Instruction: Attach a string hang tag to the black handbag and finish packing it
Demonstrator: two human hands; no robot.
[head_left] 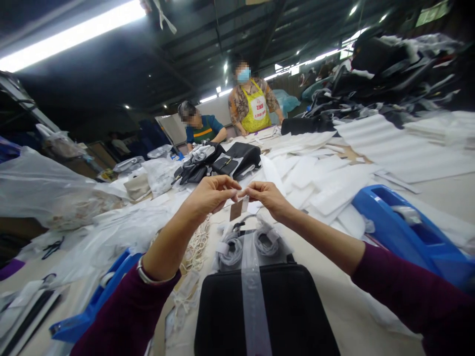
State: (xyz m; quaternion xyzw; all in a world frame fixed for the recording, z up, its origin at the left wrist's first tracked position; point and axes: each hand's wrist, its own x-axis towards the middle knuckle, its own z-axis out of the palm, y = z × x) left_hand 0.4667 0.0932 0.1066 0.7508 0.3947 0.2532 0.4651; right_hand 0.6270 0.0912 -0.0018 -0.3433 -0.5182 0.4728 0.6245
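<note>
My left hand (215, 196) and my right hand (269, 198) meet with pinched fingertips above the table. A small brown hang tag (236, 211) with a pale strip beside it dangles just under my right fingers, which grip its upper end. What my left fingertips pinch is too small to make out. Below them lies a black bag (260, 306), with a strip of clear wrap (254, 277) running down its front. At its top sit two coiled straps (230, 249) wrapped in plastic.
Blue tape dispensers (393, 217) stand at right and left. White cords (198, 247) lie left of the bag. Beyond are black bags (237, 160), white foam sheets (319, 183) and plastic wrap (111, 247). Scissors (53, 248) rest at far left. Two co-workers (256, 106) are across the table.
</note>
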